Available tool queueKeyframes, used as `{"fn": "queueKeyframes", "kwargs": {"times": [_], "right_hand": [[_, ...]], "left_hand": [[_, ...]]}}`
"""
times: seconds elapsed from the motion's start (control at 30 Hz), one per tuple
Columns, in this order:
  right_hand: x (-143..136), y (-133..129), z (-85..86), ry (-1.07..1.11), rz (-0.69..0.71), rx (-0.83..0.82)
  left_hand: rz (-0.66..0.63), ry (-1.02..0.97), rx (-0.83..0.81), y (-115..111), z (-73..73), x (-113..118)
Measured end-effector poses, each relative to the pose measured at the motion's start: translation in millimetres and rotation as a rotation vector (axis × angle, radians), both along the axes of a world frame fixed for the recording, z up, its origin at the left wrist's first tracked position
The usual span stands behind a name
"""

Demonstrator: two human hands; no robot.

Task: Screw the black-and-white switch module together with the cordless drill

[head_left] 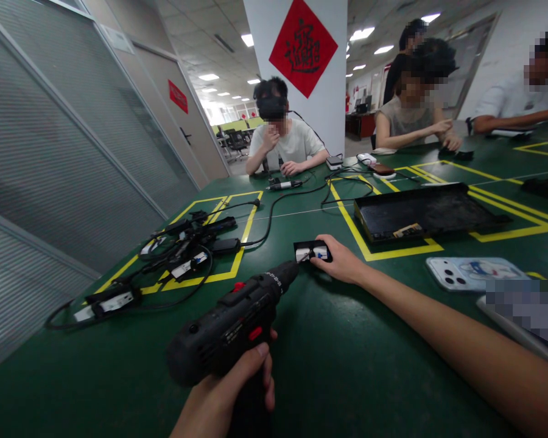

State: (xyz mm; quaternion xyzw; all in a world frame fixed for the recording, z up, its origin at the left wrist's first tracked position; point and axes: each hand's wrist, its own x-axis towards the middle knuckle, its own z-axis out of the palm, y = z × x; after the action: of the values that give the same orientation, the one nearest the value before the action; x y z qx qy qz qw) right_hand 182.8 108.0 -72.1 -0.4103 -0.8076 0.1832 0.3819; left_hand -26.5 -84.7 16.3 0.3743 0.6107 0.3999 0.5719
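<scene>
My left hand (244, 383) is wrapped round the grip of a black cordless drill (231, 328) with red buttons. The drill points forward and to the right, and its thin bit reaches a small black plastic housing (296, 251) with a white inside and a blue spot. I cannot tell whether the bit touches it. Closed round the right end of that housing, my right hand (335, 260) keeps it on or just above the green tabletop (329, 340). Part of the housing is hidden behind my fingers.
Tangled black cables and devices (189, 243) lie at left. A black tray (429, 213) is at right, near a phone (477, 274) and a pixelated device (525, 322). A pen-shaped tool (285, 184) lies before a seated person (285, 143); other people are at right.
</scene>
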Motion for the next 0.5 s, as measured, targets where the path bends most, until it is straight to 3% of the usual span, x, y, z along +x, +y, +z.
{"fn": "queueKeyframes", "kwargs": {"times": [0.3, 0.5], "right_hand": [[0, -2, 4.2, -0.011, 0.009, -0.002], [0, -1, 3.2, -0.012, 0.004, -0.012]], "left_hand": [[-0.038, -0.011, -0.049, 0, -8.5, -9], [-0.121, 0.141, 0.012, -9, 8.1, -5]]}}
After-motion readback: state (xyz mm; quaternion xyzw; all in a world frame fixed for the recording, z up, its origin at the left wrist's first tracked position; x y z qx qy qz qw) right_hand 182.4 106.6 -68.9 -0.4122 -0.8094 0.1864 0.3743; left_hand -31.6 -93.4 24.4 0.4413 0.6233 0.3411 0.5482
